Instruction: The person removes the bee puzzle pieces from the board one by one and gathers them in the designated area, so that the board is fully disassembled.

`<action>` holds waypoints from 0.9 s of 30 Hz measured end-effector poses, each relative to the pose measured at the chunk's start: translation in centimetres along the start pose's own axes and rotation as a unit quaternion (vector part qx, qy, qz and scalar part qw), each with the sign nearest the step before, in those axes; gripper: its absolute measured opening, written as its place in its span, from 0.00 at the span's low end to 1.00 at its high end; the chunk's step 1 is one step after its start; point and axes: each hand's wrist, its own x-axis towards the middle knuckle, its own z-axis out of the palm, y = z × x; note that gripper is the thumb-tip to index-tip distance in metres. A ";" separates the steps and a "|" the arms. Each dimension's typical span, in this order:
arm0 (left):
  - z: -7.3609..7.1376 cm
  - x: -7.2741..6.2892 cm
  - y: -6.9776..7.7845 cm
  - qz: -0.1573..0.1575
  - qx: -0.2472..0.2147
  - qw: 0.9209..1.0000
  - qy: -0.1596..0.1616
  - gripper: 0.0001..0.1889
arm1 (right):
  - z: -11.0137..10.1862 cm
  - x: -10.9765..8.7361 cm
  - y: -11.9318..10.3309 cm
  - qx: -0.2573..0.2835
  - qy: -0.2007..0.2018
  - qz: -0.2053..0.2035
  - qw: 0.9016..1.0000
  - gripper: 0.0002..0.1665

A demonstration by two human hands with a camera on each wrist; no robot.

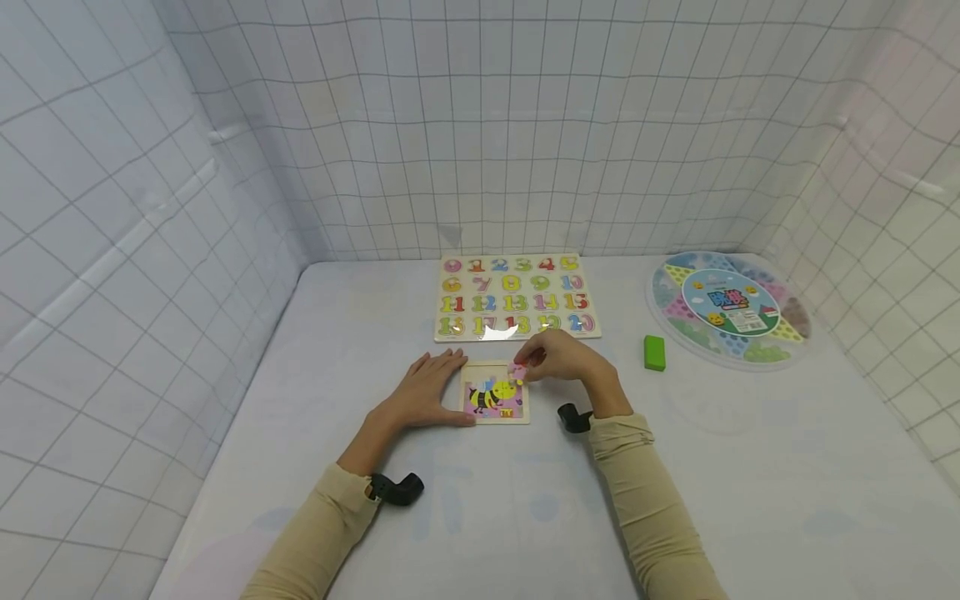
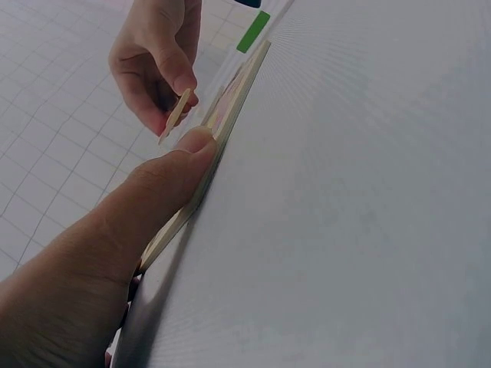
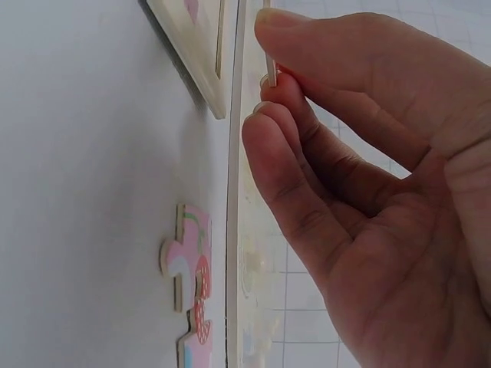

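Observation:
A small wooden puzzle tray [image 1: 495, 422] holds an assembled bee picture [image 1: 491, 398] with a bare strip along its top. My left hand [image 1: 423, 392] spreads around the tray's left side; in the left wrist view the thumb [image 2: 196, 146] presses on its rim. Above the tray's upper right corner, my right hand [image 1: 562, 358] pinches a pink puzzle piece [image 1: 517, 373] between thumb and fingertips. That piece appears edge-on in the left wrist view, tilted and lifted off the tray. Loose pink puzzle pieces [image 3: 189, 257] lie on the table in the right wrist view.
Behind the tray lies a number board [image 1: 439, 312] with colourful numerals. A green block [image 1: 655, 353] sits to the right, near a round, colourful package [image 1: 731, 304]. Grid-patterned curtains [image 1: 510, 125] enclose the table's back and sides. Each wrist carries a black camera [image 1: 397, 490].

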 end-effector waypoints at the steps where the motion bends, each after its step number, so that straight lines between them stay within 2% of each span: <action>1: 0.0 0.0 0.0 0.000 -0.001 1.000 0.000 0.57 | 0.0 0.0 0.0 -0.001 0.001 0.001 1.000 0.15; 11: -0.1 0.1 0.1 0.001 -0.008 1.000 -0.006 0.58 | -0.2 -0.1 0.6 0.004 0.009 0.013 1.000 0.15; 18: -0.5 0.0 0.7 -0.015 -0.029 0.999 -0.026 0.58 | -0.2 -0.4 0.5 0.004 0.004 0.025 1.000 0.14; 27: -0.7 -0.1 0.6 -0.006 -0.016 1.000 -0.014 0.58 | -1.2 -1.8 1.5 -0.020 0.015 0.026 0.999 0.14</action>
